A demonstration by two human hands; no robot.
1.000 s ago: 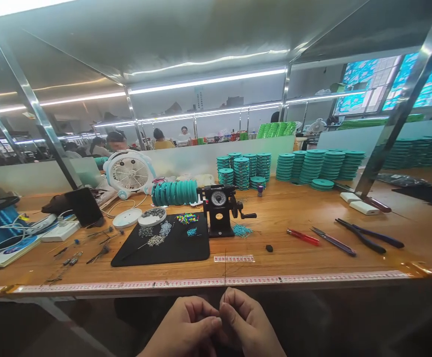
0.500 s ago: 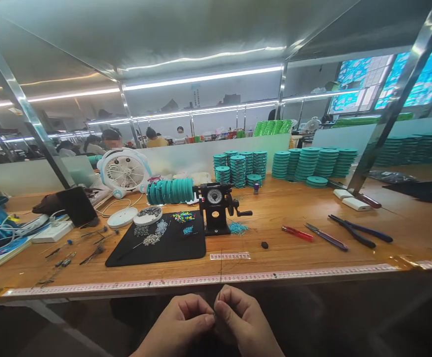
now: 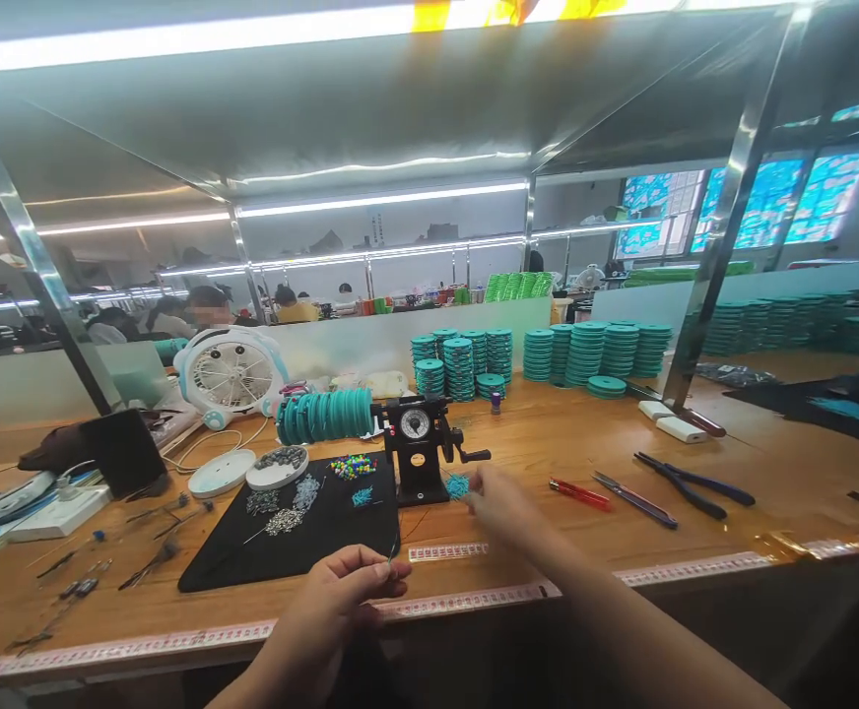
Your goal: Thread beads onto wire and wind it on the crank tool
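Near the table's front edge, my left hand (image 3: 356, 586) is closed, thumb against fingertips, on a thin line (image 3: 393, 551) of which only a short bit shows. My right hand (image 3: 501, 504) reaches over the table, its fingertips beside a small pile of light blue sticks or tubes (image 3: 457, 485). Its fingers are bent and slightly blurred, so whether they hold anything is not visible. Just behind the pile stands a black winding machine (image 3: 419, 458) with a dial and crank, carrying a row of teal spools (image 3: 326, 415).
A black mat (image 3: 215, 561) bears heaps of small beads and a white dish (image 3: 277, 469). To the right lie a red tool (image 3: 579, 494), a cutter knife (image 3: 634, 499) and pliers (image 3: 692, 483). Teal spool stacks (image 3: 584, 353) and a fan (image 3: 231, 374) stand behind.
My hands were together below the table edge around a thin upright line. The right one has left and moved forward to the blue pile; the left moved slightly left. The view has shifted.
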